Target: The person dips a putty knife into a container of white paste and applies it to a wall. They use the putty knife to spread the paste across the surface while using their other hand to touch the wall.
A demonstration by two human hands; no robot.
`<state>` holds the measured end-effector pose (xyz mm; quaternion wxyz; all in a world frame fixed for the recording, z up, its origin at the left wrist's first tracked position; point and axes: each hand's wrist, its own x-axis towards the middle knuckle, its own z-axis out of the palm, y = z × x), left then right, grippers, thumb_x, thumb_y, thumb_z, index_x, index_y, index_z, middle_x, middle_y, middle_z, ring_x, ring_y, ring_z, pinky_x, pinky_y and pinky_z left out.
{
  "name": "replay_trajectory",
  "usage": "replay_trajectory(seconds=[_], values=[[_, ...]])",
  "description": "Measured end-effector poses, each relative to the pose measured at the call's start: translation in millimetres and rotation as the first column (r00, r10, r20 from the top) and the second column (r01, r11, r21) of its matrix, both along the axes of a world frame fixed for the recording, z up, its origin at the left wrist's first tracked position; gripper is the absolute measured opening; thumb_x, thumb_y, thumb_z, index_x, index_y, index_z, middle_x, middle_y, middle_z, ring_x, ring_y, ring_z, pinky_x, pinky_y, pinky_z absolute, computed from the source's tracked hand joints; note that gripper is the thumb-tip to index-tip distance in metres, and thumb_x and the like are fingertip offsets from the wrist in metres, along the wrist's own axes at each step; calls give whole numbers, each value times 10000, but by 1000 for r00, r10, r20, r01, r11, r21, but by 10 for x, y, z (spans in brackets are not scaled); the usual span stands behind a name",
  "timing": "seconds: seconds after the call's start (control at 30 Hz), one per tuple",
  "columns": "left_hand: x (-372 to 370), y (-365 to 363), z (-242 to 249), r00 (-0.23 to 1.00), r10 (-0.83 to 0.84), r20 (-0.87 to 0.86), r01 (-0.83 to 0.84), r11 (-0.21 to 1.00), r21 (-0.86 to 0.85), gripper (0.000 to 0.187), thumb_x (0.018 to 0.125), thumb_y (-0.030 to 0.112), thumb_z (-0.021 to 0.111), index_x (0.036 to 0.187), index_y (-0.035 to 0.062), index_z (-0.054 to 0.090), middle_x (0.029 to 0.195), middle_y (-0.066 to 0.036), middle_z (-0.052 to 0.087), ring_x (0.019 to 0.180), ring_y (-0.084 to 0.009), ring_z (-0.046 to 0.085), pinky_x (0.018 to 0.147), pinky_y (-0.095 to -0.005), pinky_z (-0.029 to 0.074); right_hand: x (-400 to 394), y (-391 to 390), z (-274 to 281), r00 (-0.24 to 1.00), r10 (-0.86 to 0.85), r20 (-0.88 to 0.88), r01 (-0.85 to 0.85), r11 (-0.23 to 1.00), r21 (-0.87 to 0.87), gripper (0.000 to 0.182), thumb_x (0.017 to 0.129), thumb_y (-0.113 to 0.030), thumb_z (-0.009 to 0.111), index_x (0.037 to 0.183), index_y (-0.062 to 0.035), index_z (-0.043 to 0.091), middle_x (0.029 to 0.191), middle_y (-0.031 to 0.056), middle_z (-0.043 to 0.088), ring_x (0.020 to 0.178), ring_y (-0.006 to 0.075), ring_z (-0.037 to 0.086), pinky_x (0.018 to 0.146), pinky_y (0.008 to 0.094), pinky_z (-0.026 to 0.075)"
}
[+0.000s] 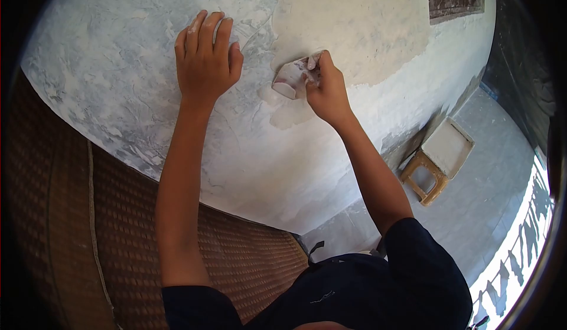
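Note:
My left hand rests on the patchy grey-white wall, palm down with its fingers stretched upward and a smear of white on one of them. To the right of it, my right hand grips a flat putty scraper coated in whitish paste. The scraper's face lies against the wall, at the border between the streaky grey area and a smoother cream patch. Its grip end is hidden by my fingers. Just below the scraper sits a small damp-looking smooth patch.
A tan plastic stool stands on the grey floor to the right, bearing a tray of pale paste. Brown woven matting runs along the lower left. A dark-framed window is at upper right.

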<state>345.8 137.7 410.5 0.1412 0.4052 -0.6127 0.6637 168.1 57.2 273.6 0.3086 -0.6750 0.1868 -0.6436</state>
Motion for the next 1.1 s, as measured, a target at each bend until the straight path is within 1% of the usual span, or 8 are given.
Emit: replay_trajectory(seconds=[0.3, 0.4, 0.57, 0.7, 0.73, 0.83, 0.9, 1.1], values=[[-19, 13, 0, 1000, 11, -27, -10, 1000, 29, 350, 828, 243, 542, 1151, 112, 573, 1208, -38, 562, 1192, -245, 498, 986, -421, 331, 112, 9, -2, 993, -92, -68, 79, 982, -173, 262, 712, 134, 475, 910, -17, 392, 842, 129, 569, 763, 169, 574, 711, 271, 466], [-2, 8, 24, 1000, 9, -21, -8, 1000, 19, 347, 825, 242, 543, 1145, 112, 574, 1207, -39, 564, 1189, -243, 501, 983, -418, 331, -37, -89, 78, 957, -88, 277, 46, 987, 153, 240, 722, 130, 480, 896, -16, 405, 820, 113, 562, 744, 164, 566, 696, 269, 467], [-18, 20, 13, 999, 3, -36, -2, 1000, 29, 348, 818, 237, 544, 1140, 111, 578, 1204, -39, 570, 1189, -238, 500, 984, -410, 329, 154, 89, 46, 999, -45, -28, 39, 983, -177, 239, 728, 123, 476, 920, -11, 424, 823, 140, 548, 743, 237, 589, 716, 296, 472], [-2, 30, 15, 999, 3, -36, -2, 1000, 22, 346, 817, 233, 543, 1138, 110, 579, 1204, -39, 571, 1187, -239, 501, 982, -408, 330, 19, -11, 112, 909, -134, 394, 14, 956, 292, 226, 748, 112, 464, 931, -13, 416, 851, 122, 555, 759, 183, 588, 718, 287, 478], [-1, 27, 9, 999, 3, -41, -2, 1000, 26, 343, 818, 231, 540, 1137, 109, 579, 1207, -38, 571, 1187, -239, 501, 981, -408, 332, 18, -49, 76, 868, -144, 474, 0, 957, 291, 218, 739, 81, 514, 916, -3, 420, 833, 206, 539, 731, 398, 554, 672, 385, 469], [-31, 28, 24, 999, -6, -47, 8, 999, 33, 338, 824, 229, 532, 1136, 108, 581, 1210, -39, 572, 1187, -241, 502, 979, -409, 333, 133, -34, -94, 982, 12, 189, -11, 1000, -4, 219, 727, 90, 500, 908, -6, 425, 837, 204, 542, 723, 390, 560, 674, 380, 468], [-33, 35, 6, 999, -10, -50, 12, 999, 42, 336, 827, 229, 526, 1136, 108, 581, 1212, -39, 572, 1186, -243, 503, 979, -410, 333, 113, -72, -92, 1000, 18, 21, -16, 994, -108, 250, 741, 108, 450, 962, -6, 428, 834, 109, 557, 764, 135, 565, 709, 270, 474], [-5, 33, 16, 999, -6, -44, 7, 999, 38, 344, 837, 248, 511, 1143, 109, 583, 1216, -46, 576, 1189, -246, 503, 980, -414, 331, -24, -149, -15, 906, -87, 414, 35, 991, 131, 250, 687, 111, 486, 907, 3, 435, 833, 165, 549, 731, 269, 582, 680, 326, 466]])
